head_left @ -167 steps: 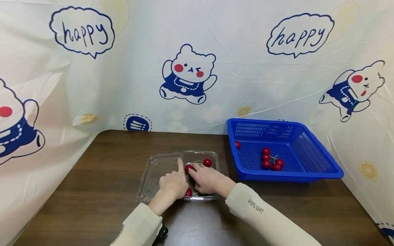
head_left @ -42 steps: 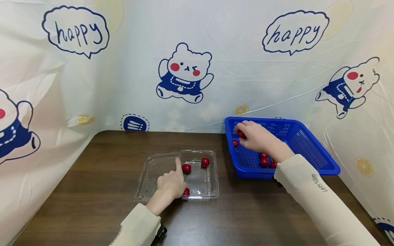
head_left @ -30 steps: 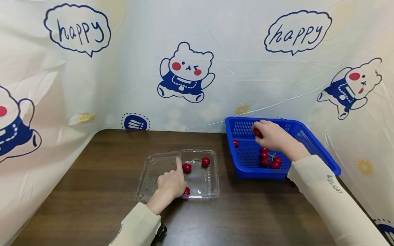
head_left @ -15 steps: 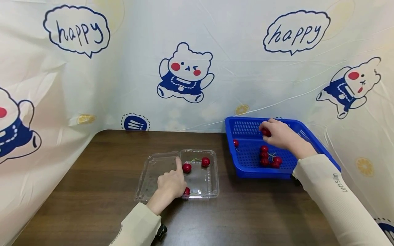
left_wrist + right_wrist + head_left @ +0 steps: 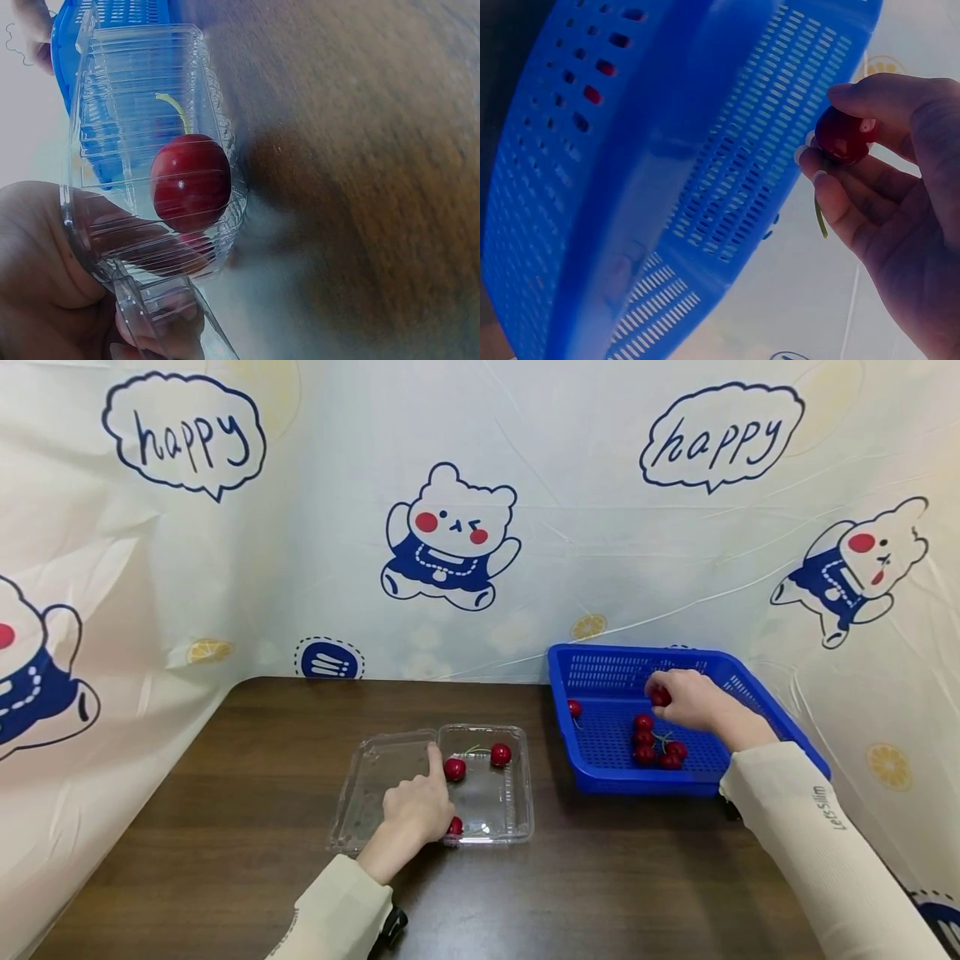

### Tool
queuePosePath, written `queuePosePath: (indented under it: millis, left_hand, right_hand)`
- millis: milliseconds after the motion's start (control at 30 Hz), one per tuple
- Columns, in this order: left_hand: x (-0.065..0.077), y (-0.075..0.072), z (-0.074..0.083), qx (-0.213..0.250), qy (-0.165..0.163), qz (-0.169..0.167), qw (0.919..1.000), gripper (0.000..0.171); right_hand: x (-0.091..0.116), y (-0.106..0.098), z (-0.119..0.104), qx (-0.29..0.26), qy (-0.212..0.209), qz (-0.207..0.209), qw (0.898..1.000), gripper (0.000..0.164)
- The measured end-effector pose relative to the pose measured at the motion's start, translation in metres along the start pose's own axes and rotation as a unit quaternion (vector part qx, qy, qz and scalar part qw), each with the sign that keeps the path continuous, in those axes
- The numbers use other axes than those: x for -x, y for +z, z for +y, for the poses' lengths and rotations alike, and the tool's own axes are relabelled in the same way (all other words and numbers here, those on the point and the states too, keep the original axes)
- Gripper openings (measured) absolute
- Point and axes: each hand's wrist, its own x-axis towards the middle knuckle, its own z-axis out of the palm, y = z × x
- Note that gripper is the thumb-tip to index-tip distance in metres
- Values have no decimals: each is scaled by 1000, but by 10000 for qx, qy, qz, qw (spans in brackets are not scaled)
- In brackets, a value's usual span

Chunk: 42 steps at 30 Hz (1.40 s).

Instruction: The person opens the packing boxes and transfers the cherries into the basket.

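My right hand (image 5: 693, 700) pinches a dark red cherry (image 5: 842, 137) between thumb and fingertips, over the inside of the blue basket (image 5: 637, 782). The cherry's green stem hangs down in the right wrist view. Over at the clear plastic container (image 5: 519, 802), which lies with its lid folded out to the left, my left hand (image 5: 417, 807) grips the hinge side, index finger straight along it. Through the plastic, the left wrist view shows part of that hand inside the wall. Near it in the container are a cherry (image 5: 454, 769), another cherry (image 5: 500, 755) and a partly covered cherry (image 5: 454, 827).
Several cherries (image 5: 643, 737) lie in a cluster on the basket floor, with a lone cherry (image 5: 574, 708) by its left wall. The basket stands at the back right of the brown wooden table (image 5: 247, 793). A printed curtain (image 5: 322, 527) hangs behind.
My right hand has gone from the container to the basket and holds a cherry. Over the last second it has moved right, then slightly down. The left hand stays put.
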Motion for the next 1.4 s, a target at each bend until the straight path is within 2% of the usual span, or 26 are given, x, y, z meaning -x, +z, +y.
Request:
queuePosePath:
  millis: [300, 533, 800, 1400]
  left_hand:
    - [-1, 1, -1, 36, -26, 21, 10000, 82]
    - [-1, 1, -2, 55, -8, 16, 10000, 82]
    - [-1, 1, -1, 52, -5, 36, 10000, 82]
    - [-1, 1, 0, 67, 2, 53, 10000, 82]
  right_hand:
    - [1, 9, 7, 17, 82, -233, 9997, 28]
    - [5, 24, 17, 40, 169, -304, 9994, 26]
    - [7, 38, 23, 23, 252, -643, 9976, 30]
    - [11, 44, 26, 349, 259, -551, 9975, 31]
